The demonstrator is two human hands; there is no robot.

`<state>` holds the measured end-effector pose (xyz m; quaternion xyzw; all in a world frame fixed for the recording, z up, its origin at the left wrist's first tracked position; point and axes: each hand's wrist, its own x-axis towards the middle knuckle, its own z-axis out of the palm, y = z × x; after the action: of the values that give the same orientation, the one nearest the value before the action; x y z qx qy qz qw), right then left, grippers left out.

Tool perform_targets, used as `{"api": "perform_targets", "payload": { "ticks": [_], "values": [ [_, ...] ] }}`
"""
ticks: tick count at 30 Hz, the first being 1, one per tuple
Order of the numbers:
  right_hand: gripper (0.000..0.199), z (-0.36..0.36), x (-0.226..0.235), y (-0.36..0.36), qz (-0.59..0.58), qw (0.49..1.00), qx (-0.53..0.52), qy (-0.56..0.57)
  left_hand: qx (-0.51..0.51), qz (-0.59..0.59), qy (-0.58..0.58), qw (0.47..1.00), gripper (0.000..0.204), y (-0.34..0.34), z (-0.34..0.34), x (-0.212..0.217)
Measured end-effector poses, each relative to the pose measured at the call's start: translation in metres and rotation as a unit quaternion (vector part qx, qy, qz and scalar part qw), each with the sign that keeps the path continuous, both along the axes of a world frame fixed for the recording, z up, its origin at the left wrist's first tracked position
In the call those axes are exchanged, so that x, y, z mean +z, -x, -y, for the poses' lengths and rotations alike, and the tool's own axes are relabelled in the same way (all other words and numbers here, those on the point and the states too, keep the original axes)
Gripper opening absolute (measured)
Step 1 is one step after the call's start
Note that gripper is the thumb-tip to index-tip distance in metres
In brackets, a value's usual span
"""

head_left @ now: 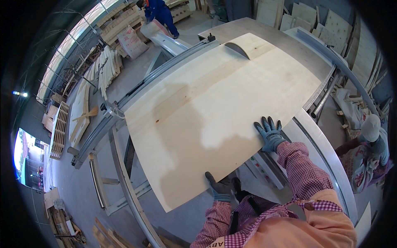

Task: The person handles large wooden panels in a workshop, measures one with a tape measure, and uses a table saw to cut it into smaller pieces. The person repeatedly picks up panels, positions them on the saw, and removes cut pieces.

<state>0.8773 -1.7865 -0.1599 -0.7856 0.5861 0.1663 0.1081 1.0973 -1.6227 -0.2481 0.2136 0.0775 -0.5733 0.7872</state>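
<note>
Right hand, in a blue-grey glove, lies flat and spread on top of the plywood sheet near its right rear corner; fingers open, pressing down, gripping nothing. Left hand, also gloved, sits at the near edge of the sheet, fingers curled over the top and the rest tucked under or behind the edge; it looks like a light hold on that edge, though the thumb side is hidden.

The sheet lies flat on the sliding table of a panel saw, its long side running away from the person. At the far end a curved blade guard rises just at the sheet's far edge. No cut line shows in the wood on the near side of the guard, so my reading is that the sheet is placed and steadied but sawing has barely begun, if at all; nearly the whole length is left.

Further out: a person in blue bends over sacks at the back, stacked boards at left, and a seated person in a light cap at right.
</note>
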Motion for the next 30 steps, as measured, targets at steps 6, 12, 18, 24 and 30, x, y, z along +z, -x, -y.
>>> {"api": "perform_targets", "payload": {
  "ticks": [6,12,18,24,30],
  "values": [
    [0.115,-0.002,0.000,0.001,0.000,1.000,-0.001,-0.003,0.004,0.011,0.000,1.000,0.050,0.002,-0.001,0.001],
    [0.117,-0.005,-0.003,0.002,0.007,1.000,-0.001,0.002,0.019,0.021,0.028,0.999,0.051,-0.002,-0.002,-0.024],
    [0.119,-0.006,-0.002,0.004,-0.003,1.000,0.001,0.007,0.016,0.026,0.020,0.999,0.053,-0.001,0.000,-0.030],
    [0.120,-0.005,-0.007,0.006,0.006,1.000,0.007,0.013,0.030,0.052,0.029,0.998,0.053,0.001,0.003,-0.028],
    [0.120,-0.005,-0.006,0.006,0.016,1.000,0.008,0.017,0.045,0.053,0.021,0.997,0.053,0.006,0.003,-0.010]
  ]
}}
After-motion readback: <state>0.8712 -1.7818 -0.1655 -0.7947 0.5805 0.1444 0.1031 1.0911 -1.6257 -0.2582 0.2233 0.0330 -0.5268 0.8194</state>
